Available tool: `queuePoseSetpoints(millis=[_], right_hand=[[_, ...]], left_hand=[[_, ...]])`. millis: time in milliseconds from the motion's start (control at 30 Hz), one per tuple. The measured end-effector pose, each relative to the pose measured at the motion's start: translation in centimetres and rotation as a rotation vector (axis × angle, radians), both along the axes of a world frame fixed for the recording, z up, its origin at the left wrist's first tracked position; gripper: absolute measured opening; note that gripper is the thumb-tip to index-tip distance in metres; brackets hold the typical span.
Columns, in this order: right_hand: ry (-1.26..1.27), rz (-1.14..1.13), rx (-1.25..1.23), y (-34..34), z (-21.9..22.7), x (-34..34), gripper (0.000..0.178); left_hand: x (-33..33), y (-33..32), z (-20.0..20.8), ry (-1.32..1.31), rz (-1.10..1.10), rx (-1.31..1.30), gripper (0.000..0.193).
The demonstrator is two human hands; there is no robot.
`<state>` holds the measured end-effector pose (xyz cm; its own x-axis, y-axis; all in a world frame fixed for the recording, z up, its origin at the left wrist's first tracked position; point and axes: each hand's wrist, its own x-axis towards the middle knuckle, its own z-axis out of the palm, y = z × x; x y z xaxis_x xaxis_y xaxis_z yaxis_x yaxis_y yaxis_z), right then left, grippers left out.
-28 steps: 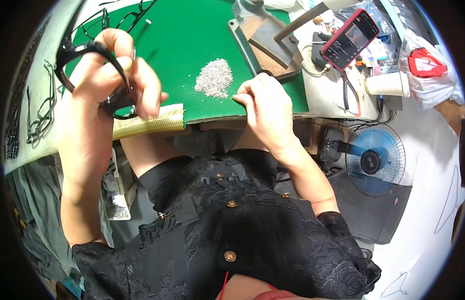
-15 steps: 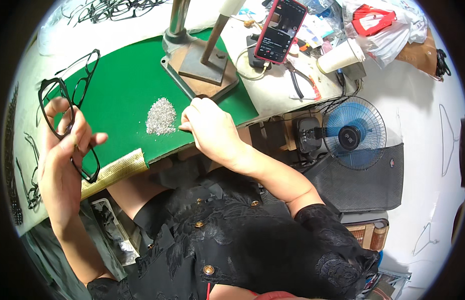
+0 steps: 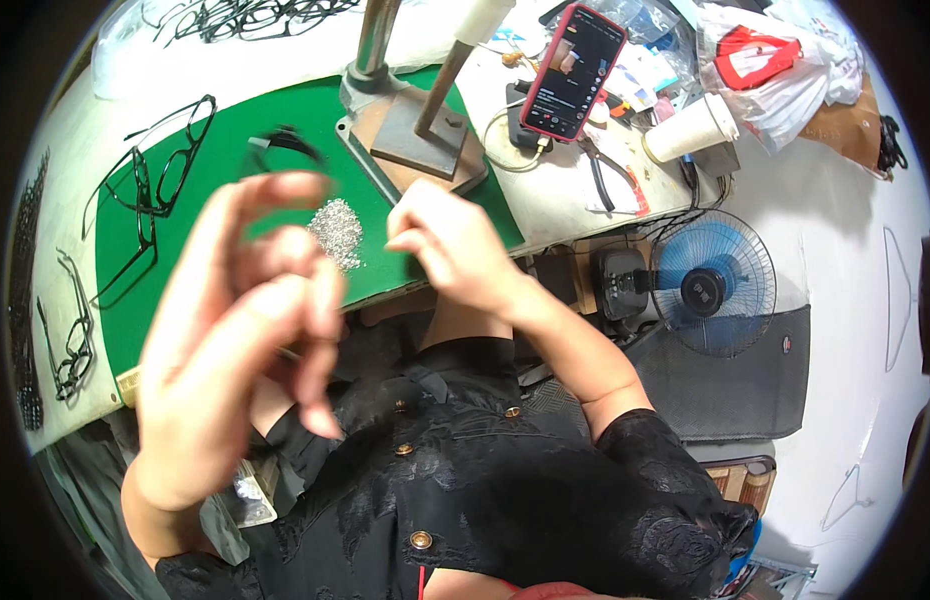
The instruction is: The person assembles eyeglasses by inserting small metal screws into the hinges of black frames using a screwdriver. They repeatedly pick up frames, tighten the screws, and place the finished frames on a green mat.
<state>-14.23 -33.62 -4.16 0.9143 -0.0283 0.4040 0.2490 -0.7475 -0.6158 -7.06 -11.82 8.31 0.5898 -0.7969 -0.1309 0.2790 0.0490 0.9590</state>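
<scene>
"Looking at the pile of small silvery bits (image 3: pixel 339 236), which hand is nearer?"

"The right hand (image 3: pixel 455 248), I'd say: just beside the pile on its right. The left hand (image 3: pixel 247 325) is blurred and looks raised, its fingers overlapping the pile's left edge in view, so its true gap is hard to judge."

"And the pile's long axis?"

"Roughly away from the person, on the green mat (image 3: pixel 240 195), between the hands."

"How are the fingers?"

"Right thumb and forefinger look pressed together; whether they pinch anything, I cannot tell. The left ones are loosely curled, and I can't tell what they hold, if anything."

"What else is about?"

"A blurred black thing (image 3: pixel 285 145) beyond the pile, slightly left; black glasses frames (image 3: pixel 145 208) well left of it; a metal stand (image 3: pixel 418 150) beyond it, rightward."
</scene>
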Motion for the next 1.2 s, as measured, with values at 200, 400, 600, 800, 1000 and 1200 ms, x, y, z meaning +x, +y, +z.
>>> queuePoseSetpoints(millis=[200,400,600,800,1000,1200], right_hand=[[-0.232,0.279,0.609,-1.1,6.0,-0.9,0.009],[-0.333,0.213,0.402,-1.5,6.3,-0.9,0.019],[-0.373,0.198,0.319,-1.5,6.2,-1.0,0.007],[-0.321,0.186,0.336,-1.7,6.0,-1.1,0.008],[-0.276,0.152,0.370,-2.0,6.2,-1.3,0.011],[-0.238,0.144,0.371,-2.0,6.2,-1.5,0.010]], left_hand=[[-1.8,-2.3,-1.1,0.270,-0.448,-0.054,0.044],[-2.0,-2.8,-1.9,0.304,-0.494,-0.055,0.043],[-1.7,-3.0,-1.9,0.321,-0.515,-0.022,0.041],[-1.7,-3.1,-2.1,0.333,-0.500,0.001,0.039],[-1.9,-3.2,-2.4,0.270,-0.492,-0.005,0.039],[-1.7,-3.2,-2.3,0.242,-0.509,0.036,0.039]])
